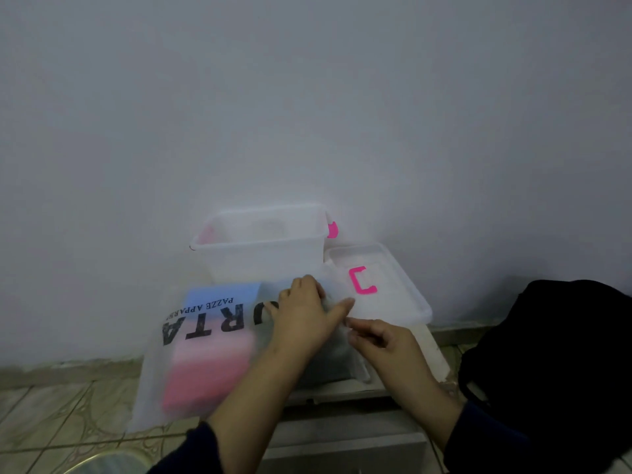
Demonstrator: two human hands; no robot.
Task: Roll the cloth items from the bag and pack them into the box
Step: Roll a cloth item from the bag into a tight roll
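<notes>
Packing not begun: your left hand (301, 318) and right hand (379, 340) pinch the frosted printed plastic bag (205, 340) open; the clear plastic box (263, 248) looks empty.

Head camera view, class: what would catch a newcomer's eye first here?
First, the frosted bag with bold black letters, showing pink and blue cloth inside, at centre left. The left hand grips the bag's opening while the right hand pinches its edge. Behind stand an open clear box and, to its right, its lid with a bright pink handle.
</notes>
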